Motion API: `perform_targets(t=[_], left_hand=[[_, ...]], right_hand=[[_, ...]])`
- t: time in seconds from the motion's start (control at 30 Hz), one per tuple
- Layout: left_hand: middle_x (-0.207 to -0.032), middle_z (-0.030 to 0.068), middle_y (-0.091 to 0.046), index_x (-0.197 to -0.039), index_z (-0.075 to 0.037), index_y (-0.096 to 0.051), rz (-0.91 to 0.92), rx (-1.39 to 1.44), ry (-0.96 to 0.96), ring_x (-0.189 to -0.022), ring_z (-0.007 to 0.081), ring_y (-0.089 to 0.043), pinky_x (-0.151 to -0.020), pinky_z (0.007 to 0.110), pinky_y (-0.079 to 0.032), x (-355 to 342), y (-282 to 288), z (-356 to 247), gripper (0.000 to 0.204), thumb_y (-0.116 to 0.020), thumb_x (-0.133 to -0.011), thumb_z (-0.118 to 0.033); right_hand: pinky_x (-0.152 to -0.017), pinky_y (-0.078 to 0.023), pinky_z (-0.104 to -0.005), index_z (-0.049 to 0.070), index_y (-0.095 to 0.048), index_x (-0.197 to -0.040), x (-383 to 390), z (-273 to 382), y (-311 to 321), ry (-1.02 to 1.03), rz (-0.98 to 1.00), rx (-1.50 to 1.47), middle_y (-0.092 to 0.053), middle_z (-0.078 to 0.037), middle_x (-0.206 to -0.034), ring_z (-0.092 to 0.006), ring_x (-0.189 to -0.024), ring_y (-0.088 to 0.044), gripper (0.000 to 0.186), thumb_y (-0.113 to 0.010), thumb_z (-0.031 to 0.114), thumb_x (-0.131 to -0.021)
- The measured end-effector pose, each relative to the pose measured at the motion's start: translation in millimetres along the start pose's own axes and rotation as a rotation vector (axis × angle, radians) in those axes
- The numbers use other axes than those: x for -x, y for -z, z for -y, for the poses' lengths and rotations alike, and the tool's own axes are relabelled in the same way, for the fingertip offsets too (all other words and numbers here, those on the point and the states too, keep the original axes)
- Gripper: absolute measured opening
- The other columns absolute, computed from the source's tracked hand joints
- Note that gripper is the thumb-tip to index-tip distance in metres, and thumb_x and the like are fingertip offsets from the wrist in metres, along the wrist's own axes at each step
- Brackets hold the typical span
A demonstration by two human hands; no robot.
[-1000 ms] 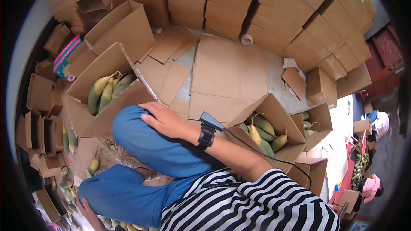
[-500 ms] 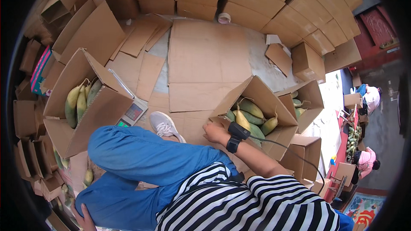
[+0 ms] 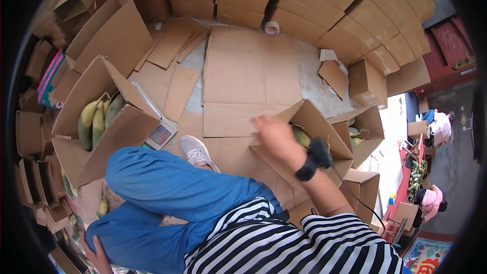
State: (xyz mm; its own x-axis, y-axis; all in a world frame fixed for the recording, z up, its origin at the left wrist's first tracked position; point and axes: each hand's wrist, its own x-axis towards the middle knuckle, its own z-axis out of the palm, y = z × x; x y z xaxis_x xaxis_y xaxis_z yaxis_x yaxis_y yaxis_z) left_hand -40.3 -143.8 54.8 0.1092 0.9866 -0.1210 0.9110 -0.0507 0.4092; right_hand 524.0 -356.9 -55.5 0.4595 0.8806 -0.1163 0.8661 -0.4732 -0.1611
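Note:
My right hand (image 3: 278,139) is raised over the left edge of an open cardboard box (image 3: 334,139). It is smeared by motion, so whether its fingers are closed does not show. A black band with a small cabled device (image 3: 319,153) is on that wrist. Inside the box lie long green-and-yellow melons (image 3: 301,136), mostly hidden behind my hand and forearm. My left hand (image 3: 99,259) rests on my blue-trousered leg at the lower left, fingers stretched out and holding nothing. Farther left, a tilted open box (image 3: 133,134) holds several more such melons (image 3: 90,116).
A scale (image 3: 161,133) with a keypad stands beside the left box. Flat cardboard (image 3: 251,71) covers the floor ahead, with a tape roll (image 3: 272,27) beyond it. Stacked cartons (image 3: 309,7) line the back. At right are another melon box (image 3: 370,134) and two people (image 3: 434,200).
My right hand has lifted from the box's near left edge and moved forward and right, now covering most of the melons there. My left hand stays on my leg.

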Motion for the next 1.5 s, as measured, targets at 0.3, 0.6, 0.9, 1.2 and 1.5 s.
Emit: perform_targets(t=[0.3,0.6,0.9,1.2,1.5], left_hand=[[-0.132,0.0201,-0.053,-0.135,0.0,-0.049,-0.038,-0.023,0.022,-0.123,0.03,-0.049,-0.108,0.037,-0.032,-2.2,-6.9,-10.1,0.049,-0.055,-0.097,-0.031],[-0.135,0.0195,-0.052,-0.134,0.001,-0.049,-0.098,0.008,0.063,-0.125,0.0316,-0.048,-0.109,0.037,-0.032,-2.4,-13.6,-18.4,0.048,-0.057,-0.096,-0.026],[-0.132,0.0202,-0.054,-0.133,0.002,-0.049,-0.143,-0.05,0.043,-0.123,0.0318,-0.05,-0.108,0.037,-0.034,-1.6,-17.7,-15.5,0.047,-0.056,-0.096,-0.027],[-0.133,0.02,-0.053,-0.133,0.002,-0.049,-0.151,-0.062,0.104,-0.125,0.031,-0.049,-0.109,0.036,-0.033,3.8,-16.3,-41.0,0.05,-0.057,-0.096,-0.031],[-0.132,0.0201,-0.054,-0.134,0.002,-0.049,-0.115,-0.15,0.132,-0.124,0.0305,-0.05,-0.108,0.036,-0.033,0.7,-14.1,-40.7,0.054,-0.056,-0.097,-0.038]], right_hand=[[-0.101,-0.04,-0.0414,0.012,-0.064,-0.116,-9.5,-101.5,14.6,0.232,0.193,0.29,-0.061,-0.011,-0.12,-0.0304,-0.118,-0.053,0.042,-0.065,0.011,-0.074],[-0.078,-0.047,-0.0339,0.014,-0.068,-0.072,-19.1,-127.1,-7.0,0.385,0.246,0.51,-0.061,-0.003,-0.084,-0.021,-0.091,-0.058,0.009,-0.062,0.019,-0.076],[-0.078,-0.051,-0.0384,0.014,-0.073,-0.078,-18.6,-229.3,6.9,0.124,0.39,0.664,-0.067,-0.007,-0.091,-0.0267,-0.091,-0.064,0.022,-0.069,0.036,-0.077],[-0.079,-0.053,-0.0433,0.01,-0.07,-0.079,-3.6,-358.8,1.8,-0.387,0.087,0.545,-0.07,-0.013,-0.088,-0.0315,-0.088,-0.067,0.024,-0.074,0.034,-0.077],[-0.084,-0.051,-0.0431,0.004,-0.063,-0.111,-23.7,-210.7,37.3,-0.084,-0.046,0.109,-0.064,-0.017,-0.103,-0.0365,-0.097,-0.061,0.031,-0.066,0.014,-0.082]])
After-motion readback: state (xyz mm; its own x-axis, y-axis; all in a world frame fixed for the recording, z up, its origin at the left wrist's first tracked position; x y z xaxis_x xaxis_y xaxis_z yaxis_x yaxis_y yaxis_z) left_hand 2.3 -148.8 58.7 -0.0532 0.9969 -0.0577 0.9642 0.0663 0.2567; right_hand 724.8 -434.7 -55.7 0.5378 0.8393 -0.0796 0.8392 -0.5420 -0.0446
